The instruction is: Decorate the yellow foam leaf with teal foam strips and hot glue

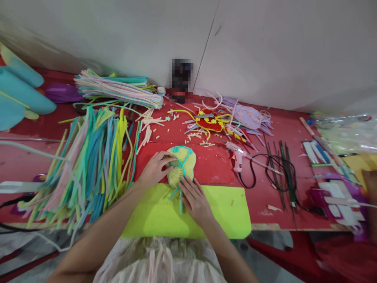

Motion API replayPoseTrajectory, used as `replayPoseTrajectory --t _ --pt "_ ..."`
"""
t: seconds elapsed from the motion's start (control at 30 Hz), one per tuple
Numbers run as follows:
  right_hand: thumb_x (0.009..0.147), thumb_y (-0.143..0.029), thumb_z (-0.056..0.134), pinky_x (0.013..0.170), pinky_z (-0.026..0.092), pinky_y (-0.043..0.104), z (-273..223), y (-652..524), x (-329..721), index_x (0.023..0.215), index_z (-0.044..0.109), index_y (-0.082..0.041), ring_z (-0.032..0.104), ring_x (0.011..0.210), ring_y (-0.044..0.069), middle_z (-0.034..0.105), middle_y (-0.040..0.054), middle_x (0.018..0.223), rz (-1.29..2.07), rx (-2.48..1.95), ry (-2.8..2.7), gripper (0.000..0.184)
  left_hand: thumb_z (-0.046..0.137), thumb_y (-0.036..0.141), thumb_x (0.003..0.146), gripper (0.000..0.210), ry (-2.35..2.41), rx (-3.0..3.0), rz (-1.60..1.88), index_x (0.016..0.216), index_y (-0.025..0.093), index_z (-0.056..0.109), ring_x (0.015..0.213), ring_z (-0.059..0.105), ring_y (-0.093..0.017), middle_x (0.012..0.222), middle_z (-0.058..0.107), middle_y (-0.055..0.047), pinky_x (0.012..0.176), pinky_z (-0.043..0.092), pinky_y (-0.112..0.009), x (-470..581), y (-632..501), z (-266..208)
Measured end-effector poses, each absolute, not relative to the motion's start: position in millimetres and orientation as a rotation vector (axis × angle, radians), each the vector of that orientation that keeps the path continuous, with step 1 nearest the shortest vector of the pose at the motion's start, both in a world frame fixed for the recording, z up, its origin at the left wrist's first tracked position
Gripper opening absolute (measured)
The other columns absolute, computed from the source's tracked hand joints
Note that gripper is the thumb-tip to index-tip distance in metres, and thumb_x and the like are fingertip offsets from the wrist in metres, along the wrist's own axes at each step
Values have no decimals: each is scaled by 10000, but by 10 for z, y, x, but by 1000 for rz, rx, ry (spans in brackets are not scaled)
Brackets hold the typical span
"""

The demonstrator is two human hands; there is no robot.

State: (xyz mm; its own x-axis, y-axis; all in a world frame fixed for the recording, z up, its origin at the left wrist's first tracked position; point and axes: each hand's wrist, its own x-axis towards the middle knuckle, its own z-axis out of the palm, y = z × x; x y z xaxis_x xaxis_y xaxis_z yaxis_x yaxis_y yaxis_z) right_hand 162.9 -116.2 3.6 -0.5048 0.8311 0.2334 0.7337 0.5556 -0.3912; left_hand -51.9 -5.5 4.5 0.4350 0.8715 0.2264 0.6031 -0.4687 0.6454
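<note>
A yellow fan-shaped piece made of fuzzy pipe cleaners, edged in teal, lies in front of me. Teal strands cross its face, with a small teal flower near the top, and a teal handle extends below. My left hand is at the left edge, thumb and fingertips closed on a teal pipe cleaner that loops over the face. My right hand holds the fan at its base, fingers over the lower edge and thumb beside the handle. A loose teal end sticks out at the lower left.
A lime-green mat lies under the handle on the red table. Pipe cleaner bundles stand at left. A pink glue gun with a black cord lies right, beside dark thin stems. Beyond are cut scraps and a lilac piece.
</note>
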Motion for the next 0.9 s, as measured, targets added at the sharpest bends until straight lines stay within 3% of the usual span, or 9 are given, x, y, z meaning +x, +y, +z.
replayPoseTrajectory --t 0.4,0.77,0.9 --pt "943 -298 428 1109 349 473 15 -1172 1533 1494 99 -125 176 1433 250 228 142 1534 325 -1424 -2336 665 569 292 873 281 1216 2187 787 1147 270 629 1055 539 -197 1129 561 -47 985 414 -430 -516 -48 9" --pt "927 -303 464 1135 288 528 7 -1189 1549 1496 87 -144 158 1436 263 211 133 1543 453 -1423 -2192 701 584 273 863 281 1221 2183 800 1140 267 632 1064 527 -208 1127 557 -53 961 427 -428 -528 -42 -18" --pt "921 -313 478 1133 301 508 8 -1210 1564 1497 100 -177 210 1425 249 254 112 1531 537 -1391 -2160 702 579 274 866 279 1209 2181 805 1140 269 634 1064 525 -208 1128 555 -53 963 426 -429 -532 -39 -28"
